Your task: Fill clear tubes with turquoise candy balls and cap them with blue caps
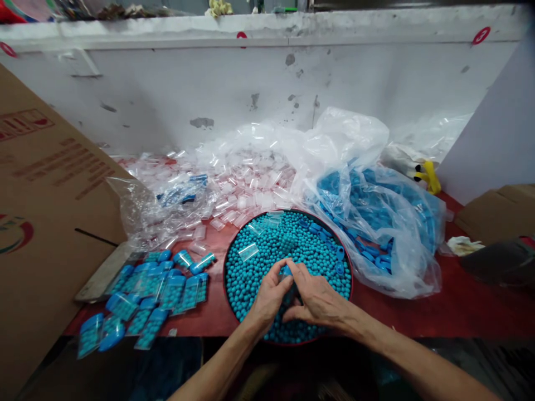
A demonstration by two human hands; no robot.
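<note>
A round tub (226, 278) of small blue beads (267, 245) sits in front of me. Over its near half, my left hand (270, 294) and my right hand (315, 295) meet at the fingertips. Both are closed around a small plastic case with a blue cap (286, 271), mostly hidden by the fingers. An unfilled clear case (248, 252) lies on the beads, with more at the tub's far rim. Several loose blue caps (340, 253) rest along the right inner edge. To the left, a heap of bead-filled cases with blue caps (171, 292) covers the table.
Many clear cases (251, 184) are heaped behind the tub. A clear plastic bag of blue caps (376, 211) spreads open on the right. A large cardboard box (50, 223) borders the left side. The red table (472, 295) ends just before me; a white wall (167, 94) rises behind.
</note>
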